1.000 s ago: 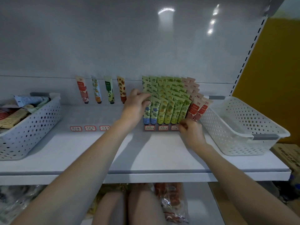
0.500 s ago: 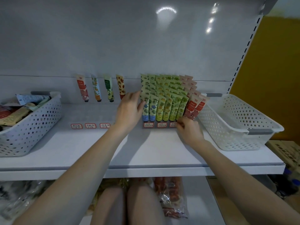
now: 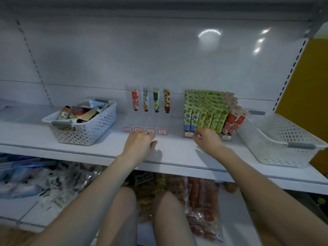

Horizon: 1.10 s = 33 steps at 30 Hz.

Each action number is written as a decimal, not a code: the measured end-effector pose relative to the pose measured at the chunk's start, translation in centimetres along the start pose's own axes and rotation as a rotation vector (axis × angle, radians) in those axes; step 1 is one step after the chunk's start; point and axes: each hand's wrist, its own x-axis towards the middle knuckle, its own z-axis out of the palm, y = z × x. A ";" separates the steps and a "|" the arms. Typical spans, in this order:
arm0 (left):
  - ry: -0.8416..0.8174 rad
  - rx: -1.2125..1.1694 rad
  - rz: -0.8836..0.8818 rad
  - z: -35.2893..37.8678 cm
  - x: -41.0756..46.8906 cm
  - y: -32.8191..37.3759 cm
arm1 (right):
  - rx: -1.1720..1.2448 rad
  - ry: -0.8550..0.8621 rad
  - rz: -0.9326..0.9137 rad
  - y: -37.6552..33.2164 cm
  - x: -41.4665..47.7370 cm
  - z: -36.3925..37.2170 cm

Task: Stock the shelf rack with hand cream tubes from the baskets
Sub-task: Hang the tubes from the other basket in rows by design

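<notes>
Two clear racks stand on the white shelf (image 3: pixel 177 157). The left rack (image 3: pixel 145 121) holds only a back row of tubes (image 3: pixel 156 101). The right rack (image 3: pixel 189 134) is packed with blue, green and red hand cream tubes (image 3: pixel 207 112). My left hand (image 3: pixel 140 144) lies palm down, fingers straight, in front of the left rack's labels and holds nothing. My right hand (image 3: pixel 207 141) has its fingers curled and pinches the front edge of the right rack. A white basket (image 3: pixel 85 132) on the left holds several loose tubes.
An empty white basket (image 3: pixel 284 141) sits at the shelf's right end, close to the right rack. Below the shelf lie bagged goods (image 3: pixel 200 201), with my knees in front of them. A yellow wall (image 3: pixel 308 82) borders the shelving on the right.
My left hand left the side of the packed tubes and dropped down-left to the shelf before the left rack. The right hand stayed at the right rack's front. The view pulled back.
</notes>
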 end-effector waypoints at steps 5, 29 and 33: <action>-0.092 0.200 -0.082 -3.5 -5.0 -3.1 | 0.008 0.011 -0.119 -5.8 0.3 -0.3; 0.017 0.096 -0.540 -9.6 -5.3 -17.1 | 0.235 -0.157 -0.450 -26.5 13.2 3.9; -0.036 0.045 -0.620 -8.3 -2.2 -20.9 | 0.177 -0.203 -0.421 -27.8 17.1 5.7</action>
